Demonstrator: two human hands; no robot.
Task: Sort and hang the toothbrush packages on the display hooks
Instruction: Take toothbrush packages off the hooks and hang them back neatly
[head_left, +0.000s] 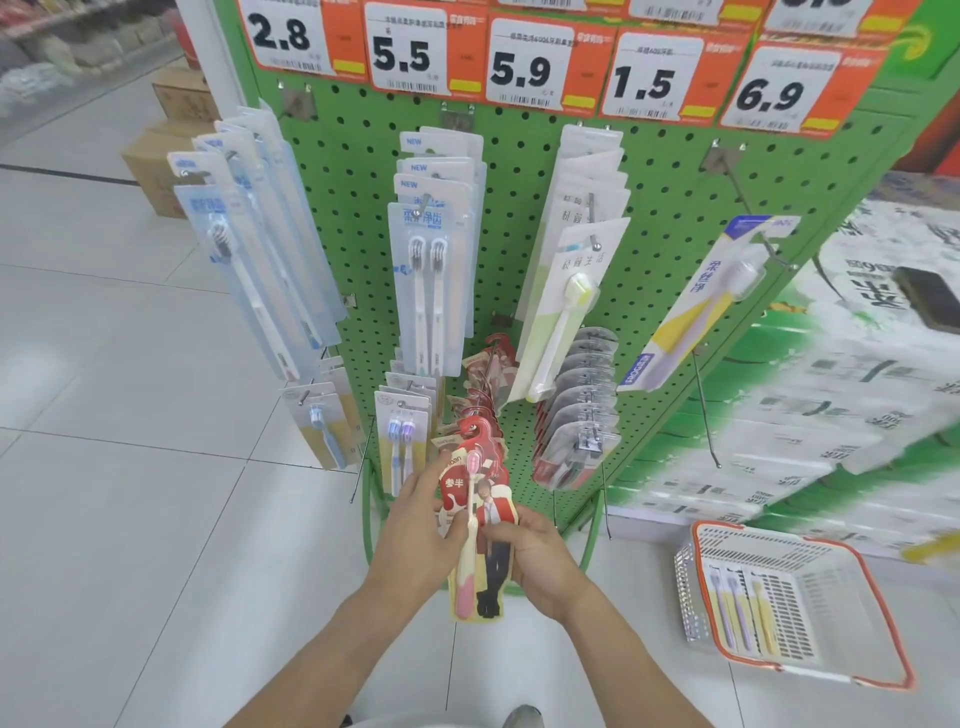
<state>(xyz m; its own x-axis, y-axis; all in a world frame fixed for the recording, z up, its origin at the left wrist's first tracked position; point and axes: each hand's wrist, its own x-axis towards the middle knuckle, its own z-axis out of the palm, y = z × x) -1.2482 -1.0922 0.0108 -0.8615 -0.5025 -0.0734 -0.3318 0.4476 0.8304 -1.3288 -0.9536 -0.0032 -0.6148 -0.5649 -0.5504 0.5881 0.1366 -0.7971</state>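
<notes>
A red toothbrush package (480, 540) with a pink brush and a printed figure hangs at the front of a row of like red packages (480, 405) on a low hook. My left hand (415, 530) grips its left edge. My right hand (537, 558) pinches its right edge. The green pegboard (670, 171) carries other packages on hooks: blue-white ones (249, 249) at left, twin-brush ones (428, 270) in the middle, white-green ones (566, 291), one yellow-purple package (696, 306) at right.
A white and orange basket (852, 660) on the floor at right holds a few yellow-purple packages (737, 608). Grey packs (579, 410) hang beside the red row. Bare hooks (706, 410) stick out at lower right. Cardboard boxes (161, 156) stand at back left.
</notes>
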